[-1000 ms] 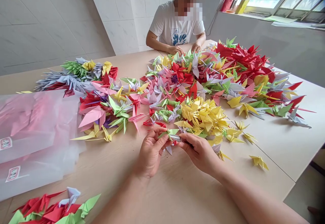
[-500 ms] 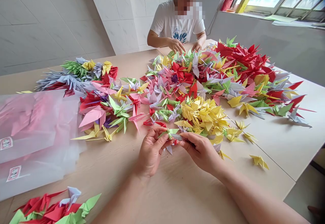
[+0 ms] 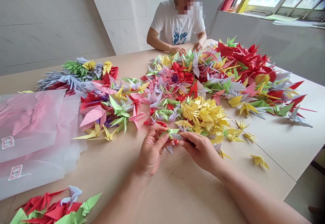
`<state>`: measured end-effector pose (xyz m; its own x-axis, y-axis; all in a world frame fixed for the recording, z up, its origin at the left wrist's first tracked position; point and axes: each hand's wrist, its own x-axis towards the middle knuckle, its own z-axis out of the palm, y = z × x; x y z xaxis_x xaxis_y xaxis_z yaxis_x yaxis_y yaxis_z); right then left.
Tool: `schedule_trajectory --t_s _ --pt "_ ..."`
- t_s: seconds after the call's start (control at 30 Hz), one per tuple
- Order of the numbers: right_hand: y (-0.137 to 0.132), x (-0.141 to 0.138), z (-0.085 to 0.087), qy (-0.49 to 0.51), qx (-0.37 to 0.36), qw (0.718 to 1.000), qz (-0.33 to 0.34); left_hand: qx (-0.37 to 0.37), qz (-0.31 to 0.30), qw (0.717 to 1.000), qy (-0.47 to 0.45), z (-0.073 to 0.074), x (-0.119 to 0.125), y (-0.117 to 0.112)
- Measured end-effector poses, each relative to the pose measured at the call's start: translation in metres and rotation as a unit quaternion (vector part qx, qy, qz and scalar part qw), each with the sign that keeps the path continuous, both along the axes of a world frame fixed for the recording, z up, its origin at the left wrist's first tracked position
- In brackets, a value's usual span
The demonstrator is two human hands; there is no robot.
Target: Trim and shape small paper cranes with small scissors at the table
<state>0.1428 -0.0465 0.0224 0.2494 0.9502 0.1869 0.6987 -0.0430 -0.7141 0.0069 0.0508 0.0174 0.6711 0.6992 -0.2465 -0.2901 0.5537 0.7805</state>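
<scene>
**Paper crane (image 3: 170, 134) pinched between both hands**

Left hand (image 3: 151, 153) clenches its green wing between thumb and fingers; right hand (image 3: 199, 149) pinches the silvery body, at lower centre above the pale wood table (image 3: 177, 197). Crisp folded origami cranes (image 3: 198, 82) heap just beyond, red, yellow, lilac and green. Translucent plastic bags (image 3: 33, 139) lie left; a co-worker's hands (image 3: 177, 50) touch the far cranes.

Nothing fully legible. Two small white labels (image 3: 7, 142) with red borders and red markings on the translucent plastic bags (image 3: 33, 122), too small and blurred to read. Also a blue print (image 3: 180, 37) on a seated person's white T-shirt (image 3: 165, 24), without readable letters.
</scene>
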Motion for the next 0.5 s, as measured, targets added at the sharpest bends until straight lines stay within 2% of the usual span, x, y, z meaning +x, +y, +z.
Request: schedule_trajectory --t_s 0.5 --pt "0.0001 0.0001 0.0015 0.006 -0.006 1.0 0.009 0.002 0.004 1.0 -0.003 0.0002 0.0008 0.0001"
